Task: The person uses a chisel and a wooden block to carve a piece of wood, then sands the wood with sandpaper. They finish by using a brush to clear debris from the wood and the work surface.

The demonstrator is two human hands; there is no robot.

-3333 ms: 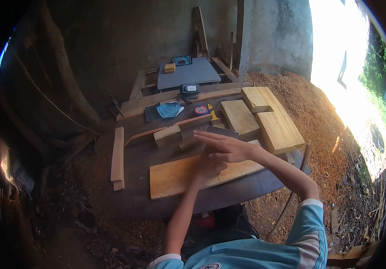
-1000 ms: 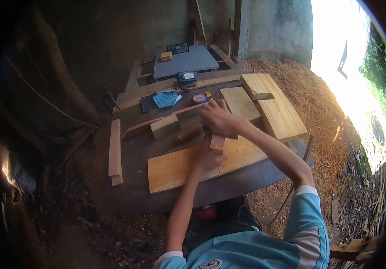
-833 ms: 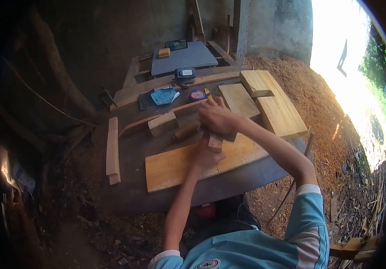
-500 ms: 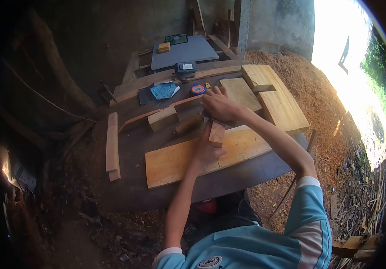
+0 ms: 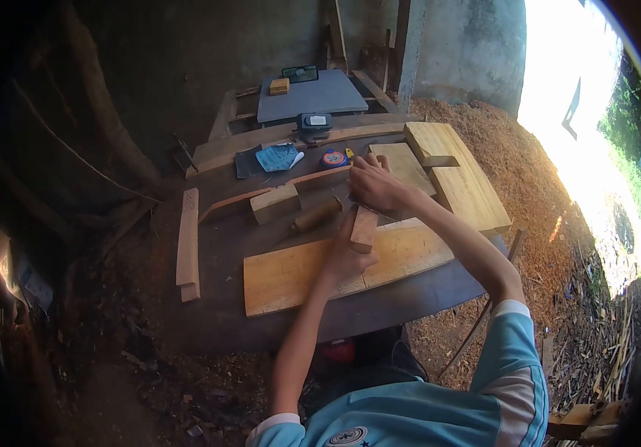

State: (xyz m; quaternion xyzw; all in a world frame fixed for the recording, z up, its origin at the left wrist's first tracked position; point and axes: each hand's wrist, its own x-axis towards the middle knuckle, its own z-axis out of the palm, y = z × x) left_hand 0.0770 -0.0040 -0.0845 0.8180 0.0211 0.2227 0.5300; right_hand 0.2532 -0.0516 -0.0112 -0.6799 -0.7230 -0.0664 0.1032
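My left hand is wrapped round a small wooden block, above a long pale board on the dark table. At the block's far end, my right hand is closed, its fingers curled over something dark that I cannot make out. Just left of the hands lie a brown cylindrical piece and another wooden block. Beyond my right hand are a round tape measure and a flat wooden piece.
A thick notched board lies at the right. Blue sandpaper and a black device are farther back. A narrow wooden strip lies at the left edge. Behind stands a grey board with a yellow block.
The camera view has shifted slightly, so the table and the things on it appear a little lower. Both hands keep nearly the same place at the block.
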